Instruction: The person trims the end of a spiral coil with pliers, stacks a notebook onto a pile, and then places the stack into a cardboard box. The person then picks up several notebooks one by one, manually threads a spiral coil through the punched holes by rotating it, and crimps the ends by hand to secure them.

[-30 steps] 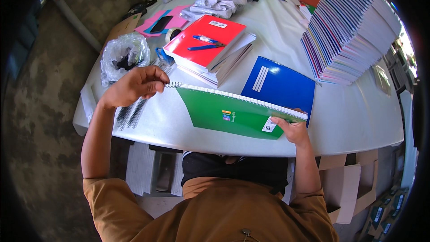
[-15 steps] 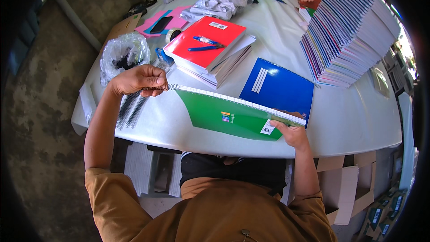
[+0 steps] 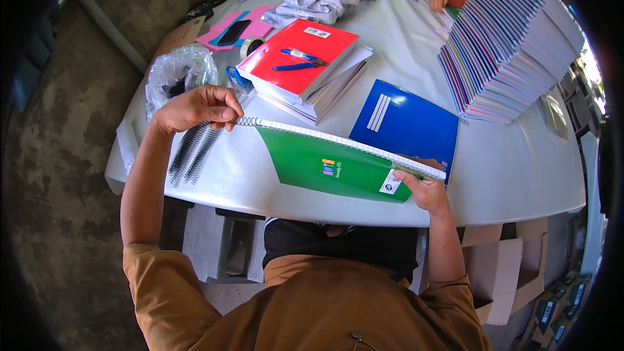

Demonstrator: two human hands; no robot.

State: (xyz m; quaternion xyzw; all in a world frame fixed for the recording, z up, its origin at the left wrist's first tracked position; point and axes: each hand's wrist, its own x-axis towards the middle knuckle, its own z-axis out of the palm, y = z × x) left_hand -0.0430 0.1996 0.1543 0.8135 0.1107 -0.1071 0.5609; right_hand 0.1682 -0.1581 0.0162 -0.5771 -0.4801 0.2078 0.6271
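Observation:
A green-covered notebook is held slanted above the near edge of the table, its white punched edge upward. My right hand grips its right end, thumb on the cover beside a white label. My left hand pinches a dark spiral binding coil at the notebook's upper left corner. Part of the coil shows between my fingers and the corner; how far it runs into the holes is too small to tell. Behind the notebook lies a blue spiral notebook. Several loose coils rest below my left hand.
Pliers and a blue pen lie on a red-covered stack. A tall pile of spiral notebooks stands at right. A plastic bag, tape roll and phone are at left. Another person's hand is at the far side.
My left hand has shifted slightly and its fingers have changed their pinch on the coil. The notebook is almost still. The other person's hand has moved.

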